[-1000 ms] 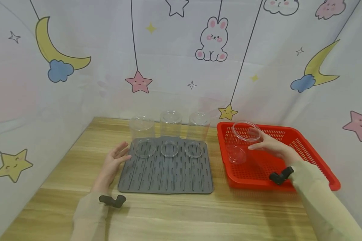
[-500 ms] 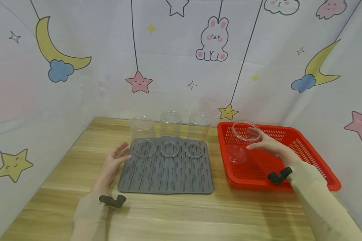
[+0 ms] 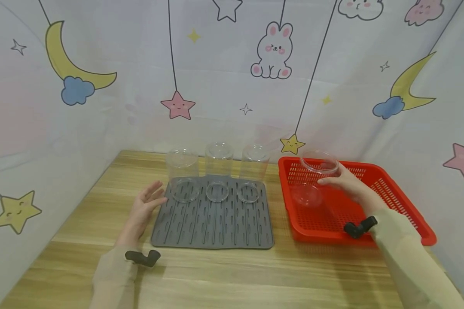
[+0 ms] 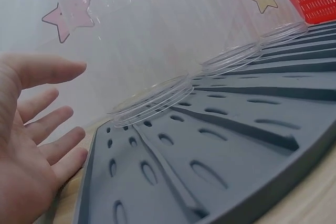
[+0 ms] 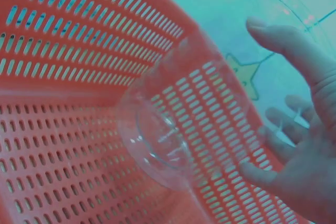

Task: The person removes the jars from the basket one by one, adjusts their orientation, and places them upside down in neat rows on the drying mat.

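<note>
My right hand [image 3: 348,184] grips a clear plastic cup [image 3: 313,182] near its rim, over the left part of the red basket [image 3: 332,237]. This cup has its wide rim up. In the right wrist view its round base [image 5: 157,148] shows low against the basket wall, and my thumb and fingers lie on either side of the see-through wall. My left hand [image 3: 144,208] is beside the left edge of a grey drying mat [image 3: 216,225], fingers spread loosely, holding nothing. Three similar cups, the left one [image 3: 182,171] among them, stand rim-down in a row along the mat's back.
Mat and basket both sit on a wood-grain table [image 3: 232,274]. A white curtain [image 3: 224,86] printed with stars, moons and a rabbit hangs close behind them and along both sides. The basket's slotted walls rise around my right hand's cup.
The cup in my right hand has risen a little, shifted slightly right and become more upright. My left hand and the three cups on the mat stay practically where they were.
</note>
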A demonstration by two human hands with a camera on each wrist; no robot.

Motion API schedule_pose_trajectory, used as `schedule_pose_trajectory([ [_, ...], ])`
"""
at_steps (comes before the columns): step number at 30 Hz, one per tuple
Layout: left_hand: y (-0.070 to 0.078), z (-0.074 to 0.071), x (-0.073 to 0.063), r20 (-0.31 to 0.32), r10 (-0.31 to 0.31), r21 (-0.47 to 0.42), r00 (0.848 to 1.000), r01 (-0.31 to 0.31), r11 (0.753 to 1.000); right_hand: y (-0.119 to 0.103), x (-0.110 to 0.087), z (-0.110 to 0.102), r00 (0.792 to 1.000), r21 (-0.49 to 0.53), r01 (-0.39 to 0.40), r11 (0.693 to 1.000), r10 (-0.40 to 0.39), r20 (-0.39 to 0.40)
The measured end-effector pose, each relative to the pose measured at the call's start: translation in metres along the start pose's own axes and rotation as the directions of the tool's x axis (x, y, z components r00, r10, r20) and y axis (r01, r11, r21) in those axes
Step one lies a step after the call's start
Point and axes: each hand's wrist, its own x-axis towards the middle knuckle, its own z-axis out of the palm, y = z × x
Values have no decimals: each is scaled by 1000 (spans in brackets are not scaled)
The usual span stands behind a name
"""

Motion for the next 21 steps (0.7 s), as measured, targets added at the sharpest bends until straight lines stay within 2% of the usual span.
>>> schedule_pose_trajectory([
  [6,10,2,-1,-46,1,-9,999,-1,1000,-10,-7,1,990,-42,26,999,-31,-136],
  [10,23,7,-2,-120,39,-46,992,-45,998,-22,-14,5,965,-80,58,995,-76,-251],
  [14,39,12,-6,-175,109,-59,979,-121,991,-39,-21,11,922,-116,77,990,-115,-369],
  [16,48,16,-9,-198,155,-46,968,-167,985,-47,-25,14,895,-151,103,983,-158,-418],
  [21,67,24,-17,-224,275,-30,935,-288,957,-69,-29,27,801,-328,152,932,-311,-511],
])
